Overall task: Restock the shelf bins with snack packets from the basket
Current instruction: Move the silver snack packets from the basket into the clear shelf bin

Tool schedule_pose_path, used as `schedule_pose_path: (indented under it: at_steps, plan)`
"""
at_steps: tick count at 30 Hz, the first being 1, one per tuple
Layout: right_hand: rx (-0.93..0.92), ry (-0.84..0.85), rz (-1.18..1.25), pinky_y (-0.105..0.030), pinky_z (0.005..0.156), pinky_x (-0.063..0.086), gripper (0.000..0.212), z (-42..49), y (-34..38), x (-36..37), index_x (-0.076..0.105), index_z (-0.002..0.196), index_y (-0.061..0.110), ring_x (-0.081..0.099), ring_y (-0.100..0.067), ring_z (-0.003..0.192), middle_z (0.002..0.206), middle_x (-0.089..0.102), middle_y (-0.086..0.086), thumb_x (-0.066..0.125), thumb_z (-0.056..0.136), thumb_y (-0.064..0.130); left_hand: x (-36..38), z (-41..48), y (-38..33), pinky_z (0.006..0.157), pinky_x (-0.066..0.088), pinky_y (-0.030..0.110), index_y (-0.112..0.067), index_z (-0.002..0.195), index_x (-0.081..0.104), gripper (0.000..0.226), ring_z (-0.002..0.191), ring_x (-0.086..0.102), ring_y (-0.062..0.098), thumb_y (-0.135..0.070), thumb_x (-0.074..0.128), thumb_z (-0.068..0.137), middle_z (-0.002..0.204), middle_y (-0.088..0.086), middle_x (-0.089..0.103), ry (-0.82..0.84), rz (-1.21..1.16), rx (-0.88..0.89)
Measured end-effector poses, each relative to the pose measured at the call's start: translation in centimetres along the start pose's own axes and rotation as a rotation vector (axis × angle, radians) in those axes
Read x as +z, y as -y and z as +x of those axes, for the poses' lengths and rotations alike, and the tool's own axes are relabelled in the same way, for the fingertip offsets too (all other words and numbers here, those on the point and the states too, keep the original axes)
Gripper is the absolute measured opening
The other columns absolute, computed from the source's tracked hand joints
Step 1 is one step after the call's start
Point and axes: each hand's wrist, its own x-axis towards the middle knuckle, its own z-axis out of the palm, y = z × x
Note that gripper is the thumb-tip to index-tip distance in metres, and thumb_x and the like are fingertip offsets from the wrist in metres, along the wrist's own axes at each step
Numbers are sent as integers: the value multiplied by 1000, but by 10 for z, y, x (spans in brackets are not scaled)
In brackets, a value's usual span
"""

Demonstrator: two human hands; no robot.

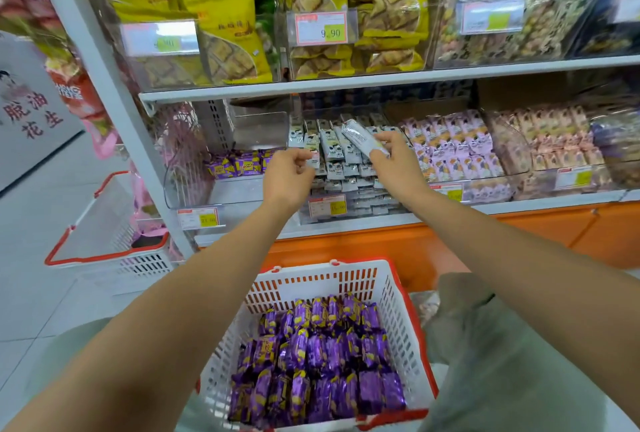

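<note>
Closest to us sits one white basket [398, 296] full of purple packets [318, 359], too many for us to count. Past it, our two hands reach over the middle bin [381, 204] of the lower shelf [554, 204]: our right hand [394, 161] is closed around one long grey packet [360, 137] that sticks up and left from our fingers, while our left hand [289, 175] curls its fingertips at the bin's grey packets [343, 168], and we cannot tell if it grips one. The left bin [194, 186] holds a few purple snacks [235, 165] at its back, and a second basket [104, 255] stands on the floor, far left.

Snack packets [322, 362] lie in the basket [401, 314] before the shelf bins [235, 189], with another basket [114, 258] to its left.
</note>
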Motion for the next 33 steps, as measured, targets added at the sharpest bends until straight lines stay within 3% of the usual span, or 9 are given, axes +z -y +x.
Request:
schedule_pose_path:
  at_steps: [4, 7, 9, 13, 16, 20, 24, 29, 33]
  plan:
    - [-53, -69, -88, -36, 72, 48, 41, 17, 3, 7, 41, 139, 8, 49, -16, 81, 123, 52, -6, 49, 100, 14, 0, 23, 25, 107, 40, 45, -8, 136, 53, 45, 126, 48, 31, -16, 58, 92, 131, 16, 57, 45, 136, -73]
    - [-84, -106, -100, -20, 57, 39, 38, 30, 7, 18, 45, 137, 10, 47, -7, 66, 122, 51, 0, 50, 100, 15, 2, 27, 28, 115, 28, 45, -13, 138, 54, 43, 137, 34, 33, -12, 51, 94, 141, 11, 51, 112, 133, -55]
    - [-104, -106, -103, -21, 59, 37, 36, 37, 10, 29, 47, 135, 12, 49, -5, 64, 129, 54, -5, 50, 99, 17, 3, 28, 26, 117, 18, 43, -18, 136, 56, 42, 138, 27, 30, -11, 47, 96, 143, 5, 50, 130, 133, -49]
    - [-168, -104, -141, -23, 71, 42, 36, 44, 19, 48, 50, 133, 12, 52, -8, 85, 129, 58, -6, 53, 98, 19, 5, 36, 36, 113, 27, 44, -21, 129, 61, 36, 132, 39, 32, -17, 49, 96, 133, 8, 57, 92, 119, -33]
    - [-214, -83, -181, -24, 67, 42, 33, 44, 24, 61, 53, 129, 15, 53, -5, 74, 121, 62, -2, 55, 97, 25, -1, 36, 40, 97, 44, 36, -14, 122, 64, 31, 111, 54, 22, -13, 46, 97, 118, 5, 64, -18, -31, -75]
    - [-295, -87, -265, -28, 66, 47, 31, 40, 25, 78, 57, 121, 18, 56, -5, 75, 106, 67, 2, 58, 94, 34, -9, 34, 29, 71, 45, 26, -15, 103, 65, 24, 79, 57, 13, -19, 41, 101, 93, 4, 67, -32, -413, -191]
    - [-336, -29, -275, -42, 96, 43, 35, 33, 24, 87, 58, 117, 20, 58, -14, 105, 116, 64, 6, 65, 89, 40, -9, 38, 20, 52, 46, 22, -13, 91, 65, 28, 63, 55, 14, -23, 41, 102, 77, 7, 65, -22, -705, -318]
    - [-352, -68, -238, -47, 92, 47, 32, 38, 18, 77, 58, 115, 23, 58, -15, 104, 111, 64, 8, 67, 86, 31, -7, 42, 15, 61, 44, 24, -15, 94, 66, 25, 75, 57, 14, -24, 43, 101, 85, 2, 66, -9, -676, -300]
    - [-283, -187, -271, -42, 79, 50, 27, 52, 9, 52, 58, 115, 20, 60, -16, 83, 102, 65, 5, 64, 90, 31, -3, 51, 15, 82, 42, 27, -10, 117, 65, 28, 94, 56, 13, -19, 45, 99, 107, 4, 61, -54, -283, -160]
